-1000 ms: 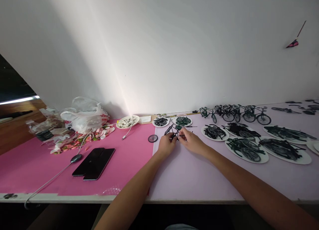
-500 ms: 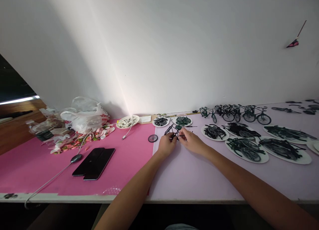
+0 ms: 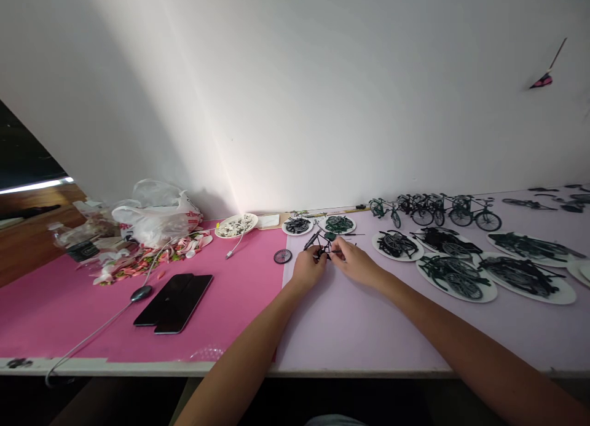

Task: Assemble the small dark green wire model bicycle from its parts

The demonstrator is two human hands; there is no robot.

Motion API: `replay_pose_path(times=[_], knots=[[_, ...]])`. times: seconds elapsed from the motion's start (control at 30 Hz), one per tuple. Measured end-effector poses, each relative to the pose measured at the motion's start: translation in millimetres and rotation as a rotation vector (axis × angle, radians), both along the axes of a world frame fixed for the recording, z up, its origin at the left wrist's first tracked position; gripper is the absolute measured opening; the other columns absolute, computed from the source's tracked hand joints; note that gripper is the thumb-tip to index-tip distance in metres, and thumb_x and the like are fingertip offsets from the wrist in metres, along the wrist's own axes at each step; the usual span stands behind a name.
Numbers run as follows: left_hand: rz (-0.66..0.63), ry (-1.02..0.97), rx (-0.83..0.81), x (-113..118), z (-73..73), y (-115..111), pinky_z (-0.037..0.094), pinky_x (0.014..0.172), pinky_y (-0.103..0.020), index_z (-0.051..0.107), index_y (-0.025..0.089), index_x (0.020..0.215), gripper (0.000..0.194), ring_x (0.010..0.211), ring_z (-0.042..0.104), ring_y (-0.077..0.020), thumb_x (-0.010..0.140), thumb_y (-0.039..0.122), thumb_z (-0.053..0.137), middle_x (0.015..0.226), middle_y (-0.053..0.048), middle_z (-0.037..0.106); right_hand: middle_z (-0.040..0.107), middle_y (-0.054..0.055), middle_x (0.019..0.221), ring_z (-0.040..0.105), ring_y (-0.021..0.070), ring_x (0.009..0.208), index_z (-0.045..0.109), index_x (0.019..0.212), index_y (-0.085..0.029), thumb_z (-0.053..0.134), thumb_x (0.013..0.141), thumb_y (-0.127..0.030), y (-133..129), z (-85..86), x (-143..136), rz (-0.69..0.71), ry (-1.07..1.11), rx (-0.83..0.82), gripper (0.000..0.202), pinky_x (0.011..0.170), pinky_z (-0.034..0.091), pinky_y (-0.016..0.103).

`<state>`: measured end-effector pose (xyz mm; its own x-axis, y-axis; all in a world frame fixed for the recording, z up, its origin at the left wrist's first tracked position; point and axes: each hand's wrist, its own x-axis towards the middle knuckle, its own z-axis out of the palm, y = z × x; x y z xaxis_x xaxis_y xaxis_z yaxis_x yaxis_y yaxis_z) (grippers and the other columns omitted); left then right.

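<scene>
A small black model bicycle frame (image 3: 322, 244) sits between both hands on the lilac mat (image 3: 369, 327). My left hand (image 3: 308, 268) pinches its left side. My right hand (image 3: 353, 260) grips its right side, fingers closed on a thin part. A loose black wheel (image 3: 283, 256) lies just left of my left hand, at the seam with the pink mat (image 3: 92, 309). Behind the hands stand two small white plates of dark parts (image 3: 297, 225) and green parts (image 3: 338, 224).
Several finished model bicycles (image 3: 437, 209) line the back right. White plates with dark bicycle parts (image 3: 456, 277) fill the right side. On the pink mat lie a black phone (image 3: 174, 302), a cable with a grey plug (image 3: 141, 293), a plastic bag (image 3: 157, 216) and a bowl of white pieces (image 3: 236, 225).
Almost nothing differs; my right hand has shifted very slightly at the model frame, and both hands stay closed on it.
</scene>
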<state>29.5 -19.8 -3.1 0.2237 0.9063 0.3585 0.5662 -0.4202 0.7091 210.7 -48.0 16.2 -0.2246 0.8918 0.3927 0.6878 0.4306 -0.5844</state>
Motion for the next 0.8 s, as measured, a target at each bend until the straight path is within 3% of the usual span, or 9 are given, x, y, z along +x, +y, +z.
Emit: replay_pose_path(times=[0.3, 0.47, 0.8], knots=[[0.005, -0.002, 0.009, 0.1, 0.9, -1.5, 0.052, 0.072, -0.027, 0.073, 0.017, 0.117, 0.030, 0.075, 0.069, -0.0174, 0.094, 0.030, 0.058, 0.100, -0.008, 0.078, 0.069, 0.003, 0.095, 0.064, 0.0210, 0.083, 0.048, 0.093, -0.025, 0.052, 0.098, -0.034, -1.0, 4.1, -0.7, -0.016, -0.014, -0.010, 0.011, 0.073, 0.045, 0.031], [-0.004, -0.008, 0.014, 1.0, 0.3, -1.9, 0.052, 0.073, -0.028, 0.074, 0.018, 0.117, 0.030, 0.074, 0.068, -0.0175, 0.094, 0.029, 0.058, 0.099, -0.008, 0.078, 0.062, 0.001, 0.080, 0.059, 0.0212, 0.077, 0.049, 0.084, -0.025, 0.050, 0.099, -0.039, -0.3, 5.0, -0.6, -0.028, -0.065, 0.040, 0.021, 0.070, 0.041, 0.030], [-0.023, 0.001, 0.024, 2.0, 0.5, -2.4, 0.052, 0.071, -0.026, 0.074, 0.018, 0.115, 0.030, 0.072, 0.066, -0.0159, 0.089, 0.028, 0.063, 0.098, -0.007, 0.077, 0.063, 0.004, 0.076, 0.058, 0.0224, 0.080, 0.048, 0.070, -0.023, 0.047, 0.102, -0.043, 2.1, 6.3, 0.7, -0.049, -0.080, 0.068, 0.037, 0.066, 0.036, 0.029]])
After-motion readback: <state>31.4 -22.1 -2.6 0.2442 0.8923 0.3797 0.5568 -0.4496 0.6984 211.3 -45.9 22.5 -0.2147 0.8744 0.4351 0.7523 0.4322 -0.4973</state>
